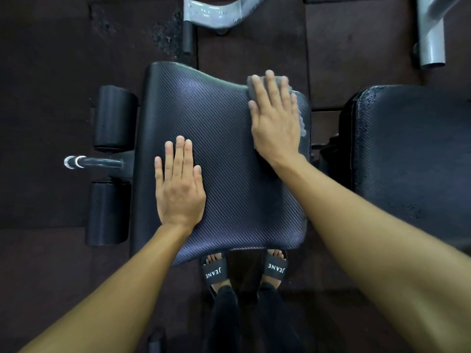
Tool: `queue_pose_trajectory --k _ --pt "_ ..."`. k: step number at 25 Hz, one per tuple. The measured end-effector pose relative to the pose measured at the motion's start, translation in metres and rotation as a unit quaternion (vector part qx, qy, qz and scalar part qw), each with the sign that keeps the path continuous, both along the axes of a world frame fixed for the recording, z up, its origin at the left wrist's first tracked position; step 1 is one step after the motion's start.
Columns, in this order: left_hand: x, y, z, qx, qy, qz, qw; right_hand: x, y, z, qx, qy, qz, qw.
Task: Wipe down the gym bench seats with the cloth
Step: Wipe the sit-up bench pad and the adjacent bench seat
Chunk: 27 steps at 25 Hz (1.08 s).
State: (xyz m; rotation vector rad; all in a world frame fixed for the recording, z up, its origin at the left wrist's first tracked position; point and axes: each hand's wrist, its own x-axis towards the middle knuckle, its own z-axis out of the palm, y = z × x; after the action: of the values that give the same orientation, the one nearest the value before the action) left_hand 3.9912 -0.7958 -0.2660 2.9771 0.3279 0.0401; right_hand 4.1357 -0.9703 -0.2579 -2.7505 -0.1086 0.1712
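I am pressing the grey cloth [279, 84] on the upper right corner of the bench seat [224, 154].

My right hand [275, 123] is lying flat on the cloth with fingers stretched, its grip not closing around it. My left hand [179, 184] is resting open and empty on the seat's lower left part. A second seat [418, 154] is standing at the right edge.

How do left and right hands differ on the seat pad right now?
The right hand presses the grey cloth at the seat pad far right corner; the left hand lies bare on the pad, nearer the person. Both are flat, palms down, fingers extended.
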Motion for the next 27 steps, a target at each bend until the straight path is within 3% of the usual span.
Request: queue_pose_trajectory --k 4,9,13,19,27 --pt "0.0 0.0 -0.001 0.002 -0.006 0.008 1.0 -0.07 -0.033 0.002 -0.001 -0.036 -0.031 0.999" --pt "0.001 0.0 0.001 0.0 0.009 0.008 1.0 -0.156 -0.038 0.005 -0.013 -0.016 -0.024 0.999" --pt "0.002 -0.003 0.014 -0.021 0.046 0.009 0.999 -0.153 -0.037 0.01 0.02 0.019 -0.02 0.999" --pt "0.016 -0.028 0.066 -0.105 0.123 0.047 0.986 -0.137 -0.067 0.064 0.218 0.114 -0.053 0.968" --pt "0.003 -0.175 0.134 -0.178 0.126 -0.091 0.972 -0.164 -0.188 0.124 0.226 0.114 -0.093 0.963"
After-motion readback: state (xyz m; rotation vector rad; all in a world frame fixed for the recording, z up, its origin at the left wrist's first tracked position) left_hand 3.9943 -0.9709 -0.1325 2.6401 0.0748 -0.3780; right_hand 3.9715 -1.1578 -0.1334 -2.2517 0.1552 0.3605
